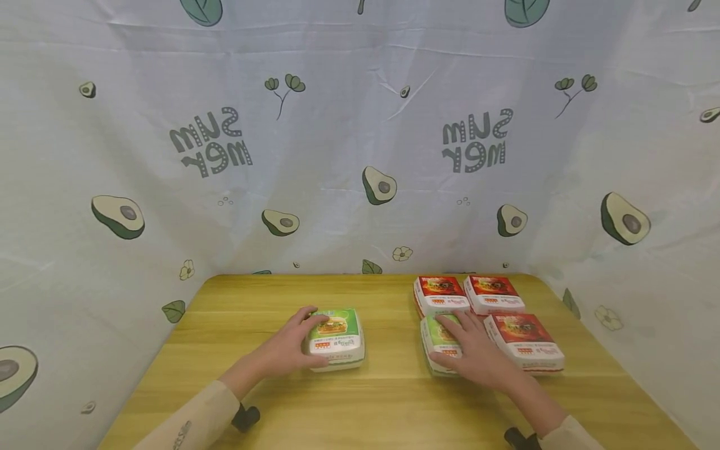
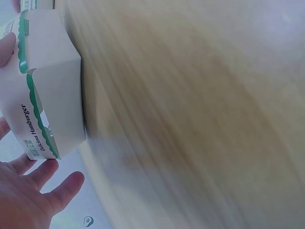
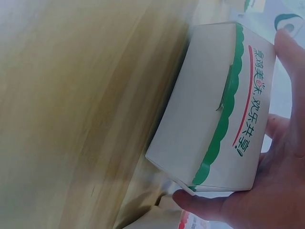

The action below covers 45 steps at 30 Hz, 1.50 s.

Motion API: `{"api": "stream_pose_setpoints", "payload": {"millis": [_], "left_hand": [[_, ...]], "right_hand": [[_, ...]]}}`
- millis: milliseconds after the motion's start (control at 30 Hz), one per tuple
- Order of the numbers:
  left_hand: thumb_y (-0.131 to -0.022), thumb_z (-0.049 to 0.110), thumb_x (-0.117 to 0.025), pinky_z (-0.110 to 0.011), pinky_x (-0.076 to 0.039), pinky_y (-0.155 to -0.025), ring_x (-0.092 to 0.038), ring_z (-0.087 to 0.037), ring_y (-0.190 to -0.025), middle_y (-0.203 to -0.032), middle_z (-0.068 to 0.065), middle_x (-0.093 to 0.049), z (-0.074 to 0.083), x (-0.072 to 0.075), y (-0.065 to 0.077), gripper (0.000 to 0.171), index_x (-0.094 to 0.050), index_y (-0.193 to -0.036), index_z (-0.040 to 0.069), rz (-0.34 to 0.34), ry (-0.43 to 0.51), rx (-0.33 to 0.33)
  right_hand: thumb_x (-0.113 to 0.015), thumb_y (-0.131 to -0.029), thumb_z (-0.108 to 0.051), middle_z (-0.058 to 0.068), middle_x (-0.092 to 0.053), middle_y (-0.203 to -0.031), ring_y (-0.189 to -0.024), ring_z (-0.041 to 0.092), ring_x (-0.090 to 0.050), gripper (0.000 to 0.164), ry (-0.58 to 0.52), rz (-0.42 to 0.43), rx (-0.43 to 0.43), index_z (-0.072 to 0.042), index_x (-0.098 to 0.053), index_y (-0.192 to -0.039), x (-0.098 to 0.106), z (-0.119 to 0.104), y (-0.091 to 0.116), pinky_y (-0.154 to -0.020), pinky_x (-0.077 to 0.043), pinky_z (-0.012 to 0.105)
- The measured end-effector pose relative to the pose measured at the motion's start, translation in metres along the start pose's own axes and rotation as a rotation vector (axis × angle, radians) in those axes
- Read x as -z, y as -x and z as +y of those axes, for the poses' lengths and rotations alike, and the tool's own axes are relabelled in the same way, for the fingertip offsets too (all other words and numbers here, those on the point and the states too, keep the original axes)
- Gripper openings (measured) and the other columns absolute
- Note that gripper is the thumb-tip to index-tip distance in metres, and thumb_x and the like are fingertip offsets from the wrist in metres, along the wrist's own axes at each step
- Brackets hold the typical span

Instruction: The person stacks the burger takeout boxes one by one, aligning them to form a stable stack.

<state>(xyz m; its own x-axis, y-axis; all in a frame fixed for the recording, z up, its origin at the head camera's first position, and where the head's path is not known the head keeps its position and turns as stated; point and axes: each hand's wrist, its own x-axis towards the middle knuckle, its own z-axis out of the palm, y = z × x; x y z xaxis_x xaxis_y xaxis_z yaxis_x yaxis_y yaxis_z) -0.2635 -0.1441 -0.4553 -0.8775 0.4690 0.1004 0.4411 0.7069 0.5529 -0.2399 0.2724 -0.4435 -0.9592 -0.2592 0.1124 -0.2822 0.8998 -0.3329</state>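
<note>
Left of the table's middle, a white hamburger box with a green top (image 1: pixel 337 340) sits on the wood. My left hand (image 1: pixel 295 340) spans its left side, thumb at the near side and fingers at the far side; in the left wrist view some fingers (image 2: pixel 64 193) stick out past the box's edge. A second green hamburger box (image 1: pixel 434 350) stands on the right side. Over it lies my right hand (image 1: pixel 475 347), gripping it with thumb and fingers spread across it. The right wrist view shows this box's white side (image 3: pixel 209 109) and green scalloped border.
Two red-topped hamburger boxes, a left one (image 1: pixel 441 294) and a right one (image 1: pixel 495 294), stand at the back right. A third red-topped box (image 1: pixel 524 344) is right of my right hand. An avocado-print curtain (image 1: pixel 337 144) surrounds the wooden table (image 1: pixel 360 412).
</note>
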Motion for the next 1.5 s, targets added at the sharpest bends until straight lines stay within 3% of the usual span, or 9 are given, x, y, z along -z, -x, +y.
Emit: {"api": "stream_pose_setpoints", "payload": {"millis": [300, 467, 900, 1267, 1500], "left_hand": [[-0.078, 0.063, -0.077, -0.056, -0.045, -0.101, -0.040, -0.032, -0.140, -0.163, -0.004, -0.024, 0.0015, 0.0012, 0.0022, 0.084, -0.043, -0.149, 0.034, -0.002, 0.010, 0.006], [-0.078, 0.062, -0.077, -0.055, -0.045, -0.100, -0.040, -0.032, -0.140, -0.163, -0.002, -0.024, 0.0019, 0.0016, 0.0033, 0.083, -0.043, -0.149, 0.035, 0.000, 0.013, 0.006], [-0.078, 0.068, -0.074, -0.063, -0.043, -0.102, -0.035, -0.038, -0.144, -0.165, -0.010, -0.021, -0.0005, -0.0030, 0.0041, 0.086, -0.040, -0.151, 0.037, -0.006, 0.008, 0.010], [-0.078, 0.067, -0.075, -0.062, -0.043, -0.103, -0.035, -0.039, -0.144, -0.165, -0.011, -0.020, 0.0017, -0.0048, 0.0034, 0.090, -0.039, -0.153, 0.034, -0.017, 0.046, -0.001], [-0.077, 0.066, -0.076, -0.055, -0.047, -0.097, -0.047, -0.035, -0.134, -0.164, -0.008, -0.022, 0.0033, -0.0062, 0.0017, 0.094, -0.035, -0.154, 0.031, -0.016, 0.064, 0.005]], "right_hand": [[-0.068, -0.077, -0.076, 0.023, -0.024, -0.162, -0.147, 0.051, -0.016, 0.098, 0.003, -0.045, -0.020, -0.025, -0.038, -0.156, 0.0031, -0.0004, -0.0018, -0.105, -0.025, 0.079], [-0.072, -0.074, -0.073, 0.024, -0.026, -0.161, -0.146, 0.052, -0.018, 0.102, 0.000, -0.044, 0.012, -0.023, -0.039, -0.155, 0.0061, -0.0005, -0.0005, -0.104, -0.025, 0.079], [-0.078, -0.067, -0.073, 0.024, -0.024, -0.161, -0.145, 0.052, -0.019, 0.108, -0.022, -0.084, 0.005, -0.025, -0.038, -0.156, 0.0070, 0.0045, -0.0006, -0.101, -0.027, 0.080], [-0.075, -0.065, -0.079, 0.017, -0.030, -0.158, -0.143, 0.044, -0.027, 0.110, -0.013, -0.032, 0.070, -0.026, -0.040, -0.155, 0.0042, 0.0079, 0.0028, -0.100, -0.037, 0.072], [-0.073, -0.066, -0.080, 0.014, -0.034, -0.157, -0.141, 0.040, -0.032, 0.108, -0.011, -0.003, 0.096, -0.025, -0.042, -0.154, 0.0048, 0.0058, 0.0039, -0.099, -0.039, 0.070]]}}
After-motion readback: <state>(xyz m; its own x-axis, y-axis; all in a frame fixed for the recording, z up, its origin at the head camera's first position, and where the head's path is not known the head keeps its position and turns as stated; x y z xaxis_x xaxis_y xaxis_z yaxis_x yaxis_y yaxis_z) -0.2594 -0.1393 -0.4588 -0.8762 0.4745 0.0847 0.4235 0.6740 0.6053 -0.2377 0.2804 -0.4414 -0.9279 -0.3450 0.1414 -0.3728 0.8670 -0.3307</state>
